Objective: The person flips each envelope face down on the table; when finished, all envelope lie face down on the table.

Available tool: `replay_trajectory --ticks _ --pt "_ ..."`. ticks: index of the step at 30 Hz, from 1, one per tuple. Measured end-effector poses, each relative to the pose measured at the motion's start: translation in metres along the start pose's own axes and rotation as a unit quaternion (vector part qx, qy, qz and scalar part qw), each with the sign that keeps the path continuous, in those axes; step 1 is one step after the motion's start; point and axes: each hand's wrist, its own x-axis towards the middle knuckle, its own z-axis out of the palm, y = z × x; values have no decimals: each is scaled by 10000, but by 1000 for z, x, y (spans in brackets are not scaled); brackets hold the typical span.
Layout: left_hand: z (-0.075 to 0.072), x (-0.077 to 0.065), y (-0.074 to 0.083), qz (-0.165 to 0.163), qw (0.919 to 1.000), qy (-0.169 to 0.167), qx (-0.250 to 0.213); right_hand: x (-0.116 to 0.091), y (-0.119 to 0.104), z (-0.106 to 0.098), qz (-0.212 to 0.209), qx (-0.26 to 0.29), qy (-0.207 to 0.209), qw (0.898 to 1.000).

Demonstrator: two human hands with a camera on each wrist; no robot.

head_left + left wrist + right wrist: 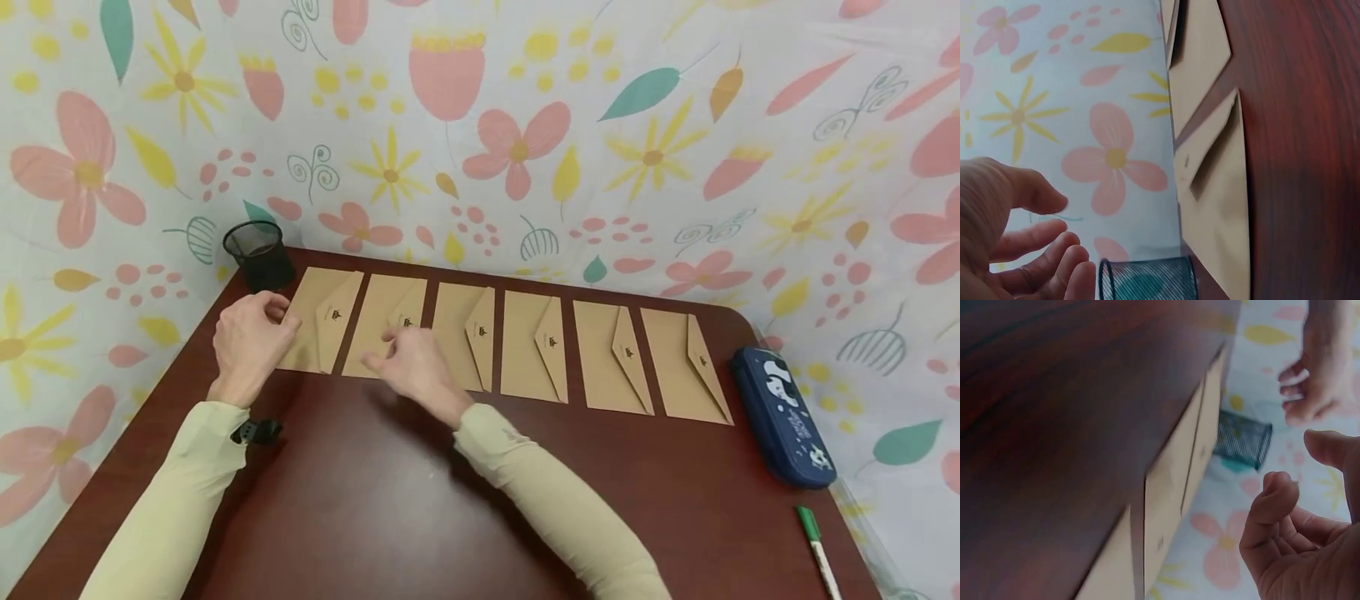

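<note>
Several brown paper envelopes lie in a row along the far side of the dark table, each with a small dark crown mark on its pointed flap. My left hand [251, 337] hovers by the leftmost envelope [322, 312], overlapping its left edge in the head view. Nothing sits between its thumb and loosely bent fingers, as the left wrist view shows. My right hand [420, 367] is raised over the lower part of the second envelope [375, 308] and the third envelope [457, 312]. Its fingers [1272, 506] are bent with a gap to the thumb, holding nothing.
A black mesh pen cup [266, 262] stands at the far left corner. A navy pencil case [783, 417] with panda pictures lies along the right edge, and a green-capped marker [817, 546] lies nearer. Flower-patterned sheeting [517, 150] surrounds the table's back and sides.
</note>
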Motion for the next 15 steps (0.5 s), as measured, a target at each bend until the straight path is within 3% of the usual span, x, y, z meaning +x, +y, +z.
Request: replay_trajectory --ticks 7,11,15 --pt "-2 1 -18 -291 9978 -369 464 28 -31 52 -250 -643 334 9971" --pt "-3 4 -26 -538 9925 -798 754 42 -45 68 -224 -694 306 9969" --pt "-1 7 -33 -643 9852 -1290 932 53 -53 79 -139 -1105 276 9934"
